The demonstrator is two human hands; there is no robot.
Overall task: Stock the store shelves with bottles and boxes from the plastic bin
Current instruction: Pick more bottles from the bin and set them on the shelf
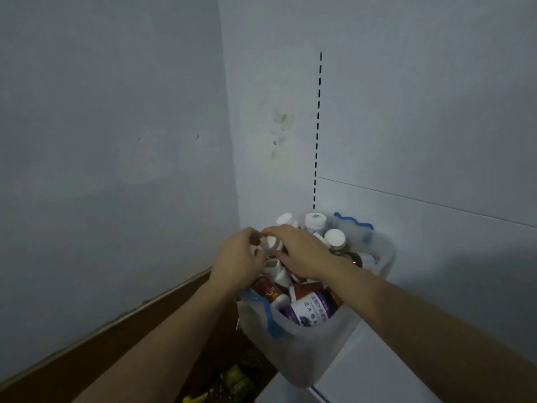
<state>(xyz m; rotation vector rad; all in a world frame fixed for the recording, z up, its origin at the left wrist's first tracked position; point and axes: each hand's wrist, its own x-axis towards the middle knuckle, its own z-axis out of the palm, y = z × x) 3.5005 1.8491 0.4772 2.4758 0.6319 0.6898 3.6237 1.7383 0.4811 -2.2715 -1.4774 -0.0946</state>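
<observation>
Both hands are down in the translucent plastic bin with blue wavy handles [308, 353], which sits on the edge of a white shelf surface [377, 373] in the corner, and they meet over one small white-capped bottle [272, 242] lying near the top of the heap. The left hand [238, 257] comes at it from the left with its fingers curled round the bottle's left side; the right hand [299, 251] arches over from the right, its fingers bent down across the cap end. Both appear to be gripping that same bottle, though the contact under the fingers is hidden. The bottle lies directly between the two sets of fingertips, just beneath them, with its round cap turned up and toward the camera, so its long axis seems to run down and away into the pile; I cannot tell the exact tilt. Neither hand is clearly nearer, since both touch it. Behind the right fingers stand more white-capped bottles [334, 238], upright and close together; nearer the wrists lie a purple-and-white labelled bottle [312, 311] and a dark red labelled bottle [266, 289], both on their sides. The likely next move is a lift straight up along that axis, which should free the bottle without dragging its neighbours.
</observation>
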